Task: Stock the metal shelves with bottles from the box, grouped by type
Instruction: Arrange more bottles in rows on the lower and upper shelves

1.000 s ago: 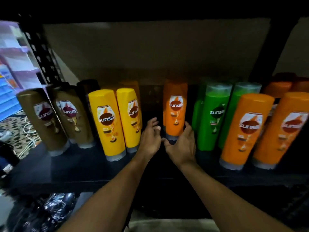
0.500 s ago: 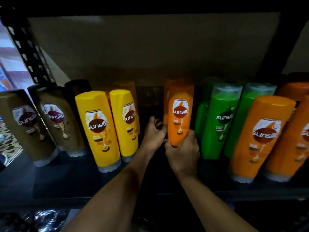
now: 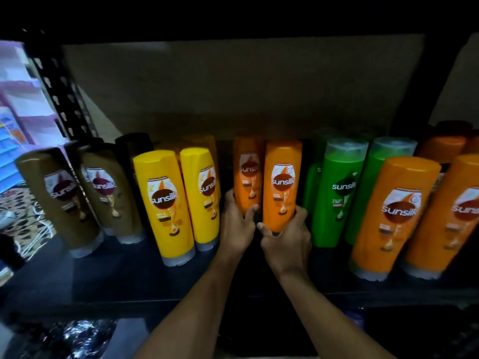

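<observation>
Two orange Sunsilk bottles stand side by side in the middle of the dark metal shelf (image 3: pixel 108 281). My left hand (image 3: pixel 237 226) grips the lower part of the rear orange bottle (image 3: pixel 247 174). My right hand (image 3: pixel 286 242) grips the bottom of the front orange bottle (image 3: pixel 281 182), which is held slightly forward. Brown bottles (image 3: pixel 62 200) stand at the left, yellow bottles (image 3: pixel 166 203) beside them. Green bottles (image 3: pixel 339 190) stand right of my hands, and more orange bottles (image 3: pixel 396 213) at the far right. The box is not in view.
A perforated black upright (image 3: pixel 62 94) frames the shelf at the left. A brown backing board (image 3: pixel 233 94) closes the rear. Crumpled dark plastic (image 3: pixel 77 335) lies below the shelf at lower left. A patterned floor with cables (image 3: pixel 23 218) shows past the left edge.
A second orange bottle has come apart from the first: my left hand now grips the rear one, my right hand has drawn the front one rightward and forward.
</observation>
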The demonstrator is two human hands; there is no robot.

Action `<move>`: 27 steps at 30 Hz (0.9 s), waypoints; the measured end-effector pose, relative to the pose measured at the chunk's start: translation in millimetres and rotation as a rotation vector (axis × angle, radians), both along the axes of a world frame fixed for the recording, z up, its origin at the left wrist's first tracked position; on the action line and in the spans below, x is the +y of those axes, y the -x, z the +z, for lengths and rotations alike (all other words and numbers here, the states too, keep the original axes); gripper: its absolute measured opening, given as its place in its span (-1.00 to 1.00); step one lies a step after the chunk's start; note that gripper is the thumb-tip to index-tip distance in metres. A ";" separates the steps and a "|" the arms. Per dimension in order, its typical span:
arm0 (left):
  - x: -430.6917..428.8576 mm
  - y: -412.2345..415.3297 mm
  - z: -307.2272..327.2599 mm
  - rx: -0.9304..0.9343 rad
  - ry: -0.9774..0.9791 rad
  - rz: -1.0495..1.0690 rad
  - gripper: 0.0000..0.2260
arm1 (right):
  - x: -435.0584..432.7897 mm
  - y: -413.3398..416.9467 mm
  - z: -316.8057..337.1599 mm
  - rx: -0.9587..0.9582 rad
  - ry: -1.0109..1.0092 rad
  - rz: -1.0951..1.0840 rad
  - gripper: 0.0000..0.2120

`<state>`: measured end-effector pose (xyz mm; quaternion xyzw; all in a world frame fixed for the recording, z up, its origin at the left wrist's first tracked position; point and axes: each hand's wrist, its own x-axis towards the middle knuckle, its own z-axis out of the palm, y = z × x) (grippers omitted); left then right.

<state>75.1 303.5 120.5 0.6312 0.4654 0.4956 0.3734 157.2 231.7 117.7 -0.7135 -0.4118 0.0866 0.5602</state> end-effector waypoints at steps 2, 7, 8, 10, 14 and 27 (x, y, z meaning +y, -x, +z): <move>-12.6 4.1 -1.8 0.035 -0.029 0.023 -0.39 | -0.5 2.4 0.5 -0.007 0.024 0.011 -0.28; -26.5 5.8 -3.2 0.091 -0.053 0.096 -0.30 | 3.5 1.7 3.9 -0.006 0.049 0.001 -0.32; -27.7 6.1 -3.2 0.091 -0.054 0.106 -0.29 | 5.7 0.9 4.5 -0.004 0.060 0.002 -0.31; -28.5 6.1 -3.7 0.103 -0.068 0.108 -0.28 | 10.2 0.4 5.3 -0.003 0.085 0.008 -0.26; -24.3 4.9 -1.8 0.076 -0.027 0.104 -0.20 | 18.0 0.1 6.0 0.000 0.133 0.009 -0.17; -21.8 -2.1 2.0 0.073 0.013 0.156 -0.24 | 20.1 0.5 3.5 0.012 0.131 -0.011 -0.21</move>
